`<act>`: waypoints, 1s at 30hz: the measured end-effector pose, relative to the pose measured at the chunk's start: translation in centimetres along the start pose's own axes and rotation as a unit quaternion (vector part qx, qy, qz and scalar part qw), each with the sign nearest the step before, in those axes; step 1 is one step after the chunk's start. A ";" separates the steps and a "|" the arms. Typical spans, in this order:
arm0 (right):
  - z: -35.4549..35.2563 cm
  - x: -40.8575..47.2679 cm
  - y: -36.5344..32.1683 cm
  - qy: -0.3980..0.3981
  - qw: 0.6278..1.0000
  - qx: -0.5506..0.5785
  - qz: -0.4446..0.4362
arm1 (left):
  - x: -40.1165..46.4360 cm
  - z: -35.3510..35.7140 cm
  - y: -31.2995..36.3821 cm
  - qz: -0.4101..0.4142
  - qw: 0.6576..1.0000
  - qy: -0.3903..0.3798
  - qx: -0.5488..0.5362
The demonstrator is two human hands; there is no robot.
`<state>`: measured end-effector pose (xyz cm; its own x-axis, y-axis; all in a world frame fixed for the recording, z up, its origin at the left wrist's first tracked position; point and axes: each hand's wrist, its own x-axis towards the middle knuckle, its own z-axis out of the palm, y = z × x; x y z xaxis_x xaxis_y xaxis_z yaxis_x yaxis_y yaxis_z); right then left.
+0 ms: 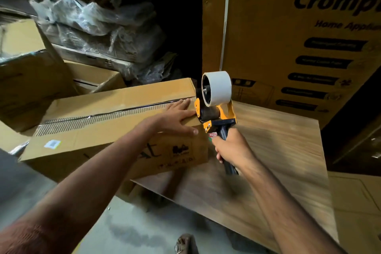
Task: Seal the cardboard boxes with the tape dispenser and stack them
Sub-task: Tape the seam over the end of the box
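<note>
A long brown cardboard box [99, 128] lies on a wooden board, its top flaps meeting along a dark seam with a toothed strip. My left hand [177, 117] rests flat on the box top near its right end, fingers spread and straight. My right hand [231, 148] grips the black handle of a yellow tape dispenser [216, 109] carrying a white tape roll. The dispenser's roller end sits against the box's right edge, next to my left fingertips.
The wooden board [272, 154] stretches to the right of the box. A tall printed carton [288, 37] stands behind it. More cardboard boxes [31, 80] and plastic-wrapped bundles [92, 20] crowd the left and back. A foot in a sandal [183, 243] shows on the concrete floor.
</note>
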<state>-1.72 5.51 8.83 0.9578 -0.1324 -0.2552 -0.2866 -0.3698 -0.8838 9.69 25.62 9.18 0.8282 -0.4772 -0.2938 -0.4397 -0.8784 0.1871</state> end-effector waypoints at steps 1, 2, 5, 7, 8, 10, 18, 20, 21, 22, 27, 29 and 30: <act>0.0 -0.1 0.0 -0.001 1.000 0.003 0.000 | -0.1 0.6 0.6 -0.009 0.999 0.032 0.009; -0.1 -0.2 0.0 -0.001 1.000 0.001 0.002 | -0.1 1.2 1.1 -0.018 0.998 0.063 0.025; -0.3 -1.3 0.4 0.010 1.000 -0.016 -0.006 | -0.2 2.7 1.7 -0.034 0.990 0.121 0.060; -0.7 -2.8 1.4 0.009 0.999 -0.030 -0.013 | -0.3 3.1 1.8 -0.039 0.987 0.141 0.065; -0.9 -3.8 2.3 0.005 0.999 -0.042 -0.009 | -0.3 3.1 1.9 -0.042 0.986 0.146 0.063; -1.4 -5.8 4.4 -0.009 0.998 -0.061 0.010 | -0.1 3.1 2.1 -0.048 0.985 0.153 0.058; -0.7 -3.9 8.4 -0.024 0.995 -0.090 0.046 | 0.4 2.6 1.9 -0.045 0.991 0.104 0.071; -0.3 -3.0 8.6 -0.022 0.994 -0.085 0.059 | 0.4 2.3 1.6 -0.040 0.993 0.083 0.076; -0.2 -2.8 8.7 -0.020 0.994 -0.083 0.061 | 0.5 2.4 1.5 -0.040 0.993 0.079 0.080; -0.1 -2.8 8.8 -0.020 0.994 -0.080 0.066 | 0.5 2.5 1.6 -0.042 0.992 0.082 0.087; 1.2 -2.3 8.1 -0.025 0.995 -0.002 0.097 | 0.9 3.8 1.8 -0.049 0.978 0.143 0.142; 1.6 -1.6 7.1 -0.067 0.980 0.112 0.150 | 1.1 3.8 1.8 -0.055 0.976 0.152 0.149; 1.8 -1.4 6.7 -0.088 0.964 0.173 0.180 | 1.1 3.7 1.9 -0.061 0.975 0.153 0.150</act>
<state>-4.92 4.83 2.54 0.7949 -0.0248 -0.6062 -0.6063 0.0040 -0.7952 8.54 23.33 5.75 0.9253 -0.3792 0.0052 -0.3755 -0.9181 -0.1269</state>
